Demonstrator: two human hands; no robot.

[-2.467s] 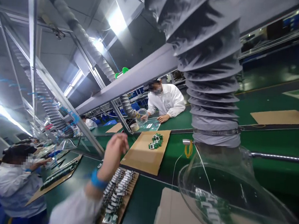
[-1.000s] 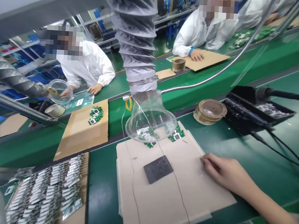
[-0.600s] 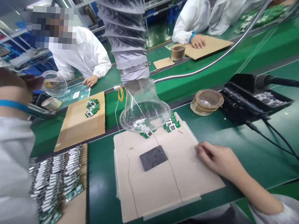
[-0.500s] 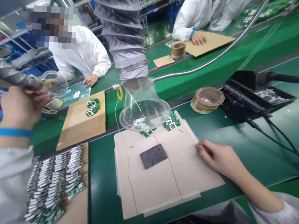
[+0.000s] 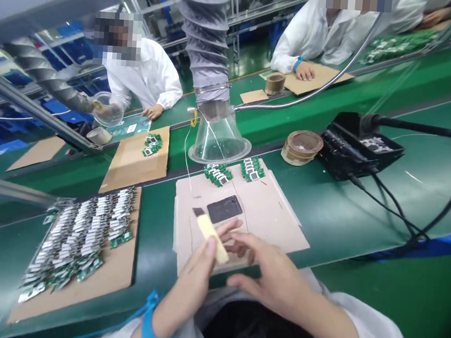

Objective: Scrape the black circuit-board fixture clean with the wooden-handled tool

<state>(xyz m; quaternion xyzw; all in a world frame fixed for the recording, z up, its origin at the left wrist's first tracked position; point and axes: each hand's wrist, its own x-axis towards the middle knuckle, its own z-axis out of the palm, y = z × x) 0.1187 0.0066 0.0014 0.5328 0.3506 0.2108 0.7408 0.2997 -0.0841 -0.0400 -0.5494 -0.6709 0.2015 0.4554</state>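
1. My left hand (image 5: 189, 280) pinches a pale yellow stick (image 5: 207, 239) between thumb and fingers, above the cardboard sheet (image 5: 279, 224).
2. My right hand (image 5: 267, 290) is open, fingers spread, just beside the stick.
3. On the sheet's far part lie a black pad (image 5: 224, 209) and green circuit boards (image 5: 217, 175).
4. To the left, more boards (image 5: 77, 236) sit on a cardboard tray (image 5: 114, 269) on the table (image 5: 363, 235).

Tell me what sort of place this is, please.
Most likely an electronics assembly line in a factory: a green workbench, rows of circuit boards laid out on cardboard, and a clear fume-extraction hood on a grey duct.
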